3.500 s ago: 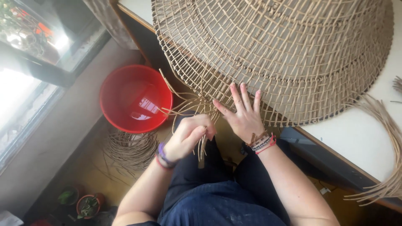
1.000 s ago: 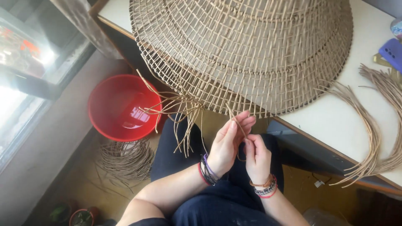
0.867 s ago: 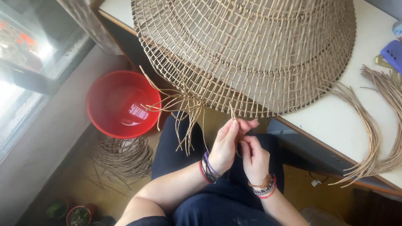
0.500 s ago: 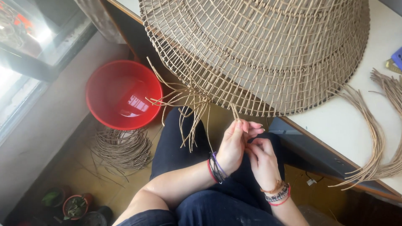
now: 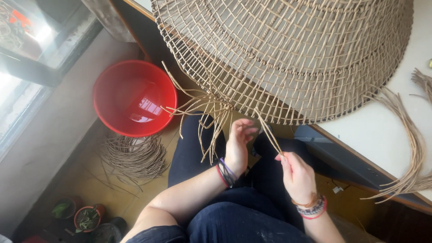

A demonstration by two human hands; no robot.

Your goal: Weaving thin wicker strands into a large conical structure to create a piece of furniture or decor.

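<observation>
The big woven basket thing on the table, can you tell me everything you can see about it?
The woven piece is a wide, rounded openwork lattice of thin tan cane-like strands crossing in a grid. It lies on the white table, with its curved rim hanging over the edge above the person's lap. Loose strand ends stick out in a bunch at the rim. The right hand pinches one strand that leads up to the rim; the left hand is open just below it.

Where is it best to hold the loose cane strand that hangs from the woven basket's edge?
Probably near its free lower end, coming from below right, where the right hand pinches it. The cane strand slants down from the woven basket rim, so a pinch along its length keeps it taut.
</observation>
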